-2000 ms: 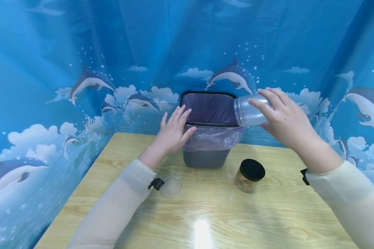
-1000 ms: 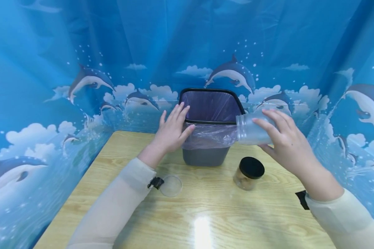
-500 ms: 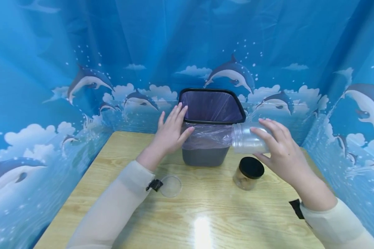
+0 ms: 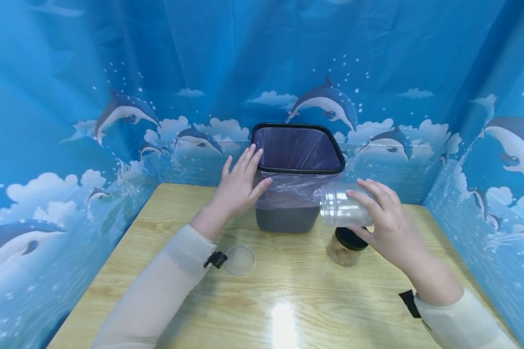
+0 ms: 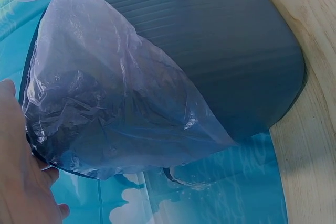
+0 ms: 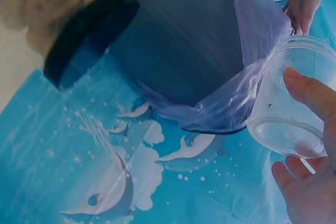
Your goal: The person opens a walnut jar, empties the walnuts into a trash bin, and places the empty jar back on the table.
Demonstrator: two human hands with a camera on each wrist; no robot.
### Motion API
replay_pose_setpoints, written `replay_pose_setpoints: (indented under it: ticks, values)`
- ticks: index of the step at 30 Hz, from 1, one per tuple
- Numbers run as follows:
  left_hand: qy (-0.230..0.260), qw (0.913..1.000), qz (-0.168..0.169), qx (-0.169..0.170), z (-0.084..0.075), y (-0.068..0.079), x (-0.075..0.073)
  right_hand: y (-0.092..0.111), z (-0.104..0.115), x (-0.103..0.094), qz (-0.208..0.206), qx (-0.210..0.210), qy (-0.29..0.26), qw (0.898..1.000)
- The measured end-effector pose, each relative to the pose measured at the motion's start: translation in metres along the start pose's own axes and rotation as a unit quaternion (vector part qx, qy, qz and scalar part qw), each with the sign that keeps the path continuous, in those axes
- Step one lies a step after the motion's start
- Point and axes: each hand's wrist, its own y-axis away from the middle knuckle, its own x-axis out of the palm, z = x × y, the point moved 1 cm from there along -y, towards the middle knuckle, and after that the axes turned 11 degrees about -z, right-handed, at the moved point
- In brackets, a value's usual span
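My right hand (image 4: 386,228) grips a clear plastic jar (image 4: 338,208) on its side, the open mouth pointing left; the right wrist view shows a small dark speck in the jar. The jar is in front of the bin's right side, below the rim. My left hand (image 4: 237,186) rests with straight fingers at the left side of the rim of a grey trash bin (image 4: 288,220). A thin purple liner bag (image 5: 115,108) is folded over that rim. Just under the clear jar, a jar with a black lid (image 4: 347,247) stands on the table, holding round tan pieces.
A clear round lid (image 4: 239,261) lies on the wooden table (image 4: 244,310), beside the left sleeve. A blue dolphin-print curtain (image 4: 227,58) hangs behind the bin and along both sides of the table.
My right hand has brought the clear jar from the bin's right rim down and nearer, so it now overlaps the black lid. The left hand has stayed at the rim.
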Motion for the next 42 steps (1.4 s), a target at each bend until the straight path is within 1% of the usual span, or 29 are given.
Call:
replay_pose_setpoints:
  ticks: [6, 11, 15, 21, 30, 35, 42]
  values:
    - [-0.001, 1.0000, 0.000, 0.004, 0.001, -0.001, 0.001, 0.009, 0.005, 0.008, -0.006, 0.006, -0.014, 1.000]
    - [-0.008, 0.9999, 0.004, 0.005, 0.001, 0.000, 0.002, 0.016, 0.007, 0.014, 0.001, 0.016, -0.019, 1.000]
    - [-0.014, 0.9999, 0.009, 0.004, 0.002, -0.001, 0.002, 0.024, 0.009, 0.020, 0.014, 0.033, -0.020, 0.999]
    - [-0.026, 0.9996, 0.012, 0.002, 0.002, -0.001, 0.002, 0.036, 0.013, 0.027, 0.057, 0.069, -0.020, 0.996]
    - [-0.037, 0.9993, 0.009, 0.006, 0.003, -0.001, 0.001, 0.051, 0.021, 0.042, 0.082, 0.091, -0.045, 0.991]
    - [-0.038, 0.9993, 0.003, 0.006, 0.003, 0.000, 0.000, 0.059, 0.024, 0.052, 0.085, 0.093, -0.052, 0.991]
    - [-0.038, 0.9992, 0.000, 0.011, 0.002, 0.000, 0.000, 0.067, 0.030, 0.061, 0.096, 0.108, -0.067, 0.987]
